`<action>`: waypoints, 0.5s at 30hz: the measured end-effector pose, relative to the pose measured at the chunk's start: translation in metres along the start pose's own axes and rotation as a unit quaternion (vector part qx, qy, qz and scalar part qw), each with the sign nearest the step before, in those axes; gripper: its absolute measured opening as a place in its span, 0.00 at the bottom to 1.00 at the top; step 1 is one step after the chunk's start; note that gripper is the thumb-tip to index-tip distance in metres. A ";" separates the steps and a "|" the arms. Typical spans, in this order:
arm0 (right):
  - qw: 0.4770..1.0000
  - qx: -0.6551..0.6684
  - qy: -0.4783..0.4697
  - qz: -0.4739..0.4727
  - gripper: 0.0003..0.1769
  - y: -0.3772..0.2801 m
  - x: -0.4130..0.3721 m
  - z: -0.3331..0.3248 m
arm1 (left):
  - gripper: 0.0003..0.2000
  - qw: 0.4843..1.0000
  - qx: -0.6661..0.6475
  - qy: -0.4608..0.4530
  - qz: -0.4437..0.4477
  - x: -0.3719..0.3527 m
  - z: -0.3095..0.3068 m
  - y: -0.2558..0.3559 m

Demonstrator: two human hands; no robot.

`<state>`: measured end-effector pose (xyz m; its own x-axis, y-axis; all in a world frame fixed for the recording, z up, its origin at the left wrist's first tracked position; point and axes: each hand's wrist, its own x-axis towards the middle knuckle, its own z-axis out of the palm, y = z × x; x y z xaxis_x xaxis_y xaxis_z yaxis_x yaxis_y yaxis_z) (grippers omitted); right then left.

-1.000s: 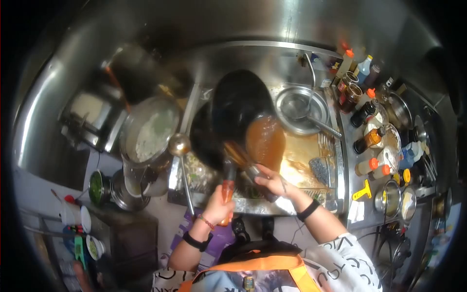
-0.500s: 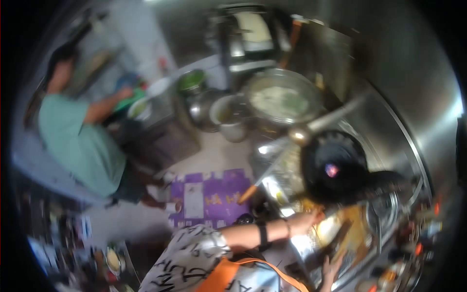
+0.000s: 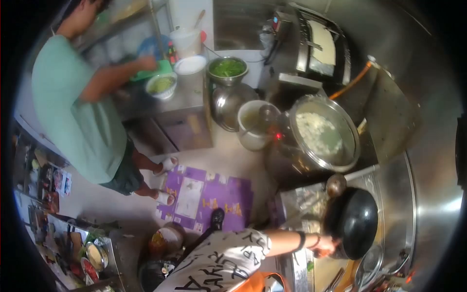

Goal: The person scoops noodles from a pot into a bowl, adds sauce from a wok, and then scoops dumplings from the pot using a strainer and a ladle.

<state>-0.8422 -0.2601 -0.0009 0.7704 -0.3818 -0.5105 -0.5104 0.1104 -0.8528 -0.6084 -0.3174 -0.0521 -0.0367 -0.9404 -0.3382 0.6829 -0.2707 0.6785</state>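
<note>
My left hand (image 3: 327,246) is closed at the lower left edge of a black wok (image 3: 357,219). Its fingers are partly blurred, and the exact part gripped is hidden. The wok stands tilted over the stove side. A metal ladle (image 3: 336,185) lies just above the wok, its shaft running down to the left. Below my hand is a brown board-like surface (image 3: 323,272), with a slim dark and silver utensil (image 3: 335,280) on it. A round wire strainer (image 3: 370,260) sits beside the wok's lower edge. My right hand is out of the frame.
A wide pan of pale food (image 3: 318,136) stands beyond the wok, near a white bucket (image 3: 250,114). A co-worker in a green shirt (image 3: 73,107) works at a steel counter (image 3: 187,109). Flattened purple cardboard (image 3: 228,194) covers part of the floor.
The wok has moved lower in the view, with my left hand now at its edge. My right hand has left the frame. The head view has shifted and become sharper.
</note>
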 end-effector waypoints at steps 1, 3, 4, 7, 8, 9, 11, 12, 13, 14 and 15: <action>1.000 -0.004 -0.018 0.015 0.29 -0.019 0.015 0.016 | 0.06 0.999 -0.033 0.000 -0.006 -0.013 0.000 0.017; 0.998 -0.011 -0.046 0.034 0.30 -0.051 0.042 0.043 | 0.10 0.946 0.312 0.016 0.082 -0.018 -0.014 0.029; 0.997 -0.015 -0.058 0.041 0.30 -0.065 0.053 0.055 | 0.13 0.898 0.426 0.011 0.110 -0.030 -0.020 0.038; 0.990 -0.016 -0.126 0.066 0.32 -0.106 0.088 0.100 | 0.11 0.954 0.232 -0.054 0.181 -0.124 -0.077 0.062; 0.985 -0.011 -0.153 0.076 0.32 -0.117 0.099 0.116 | 0.10 0.969 0.187 -0.034 0.156 -0.157 -0.105 0.064; 0.980 -0.008 -0.181 0.086 0.33 -0.125 0.108 0.131 | 0.09 0.981 0.141 -0.013 0.131 -0.186 -0.137 0.062; 0.961 -0.001 -0.251 0.118 0.34 -0.139 0.128 0.165 | 0.12 0.978 0.130 0.105 0.126 -0.265 -0.195 0.060; 0.948 0.004 -0.287 0.136 0.34 -0.142 0.136 0.182 | 0.12 0.972 0.102 0.167 0.132 -0.304 -0.221 0.054; 0.933 0.008 -0.320 0.161 0.35 -0.145 0.144 0.199 | 0.12 0.959 0.071 0.237 0.137 -0.334 -0.249 0.041; 0.916 0.015 -0.355 0.185 0.35 -0.145 0.152 0.218 | 0.13 0.936 0.038 0.325 0.131 -0.371 -0.266 0.035; 0.896 0.022 -0.389 0.212 0.36 -0.145 0.158 0.236 | 0.14 0.917 0.058 0.376 0.116 -0.413 -0.273 0.039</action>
<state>-0.5566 -0.1198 0.0162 0.5525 0.4565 -0.6974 -0.8181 0.1367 -0.5587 -0.3672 0.1163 -0.0636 0.6437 -0.5790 -0.5005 0.5248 -0.1421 0.8393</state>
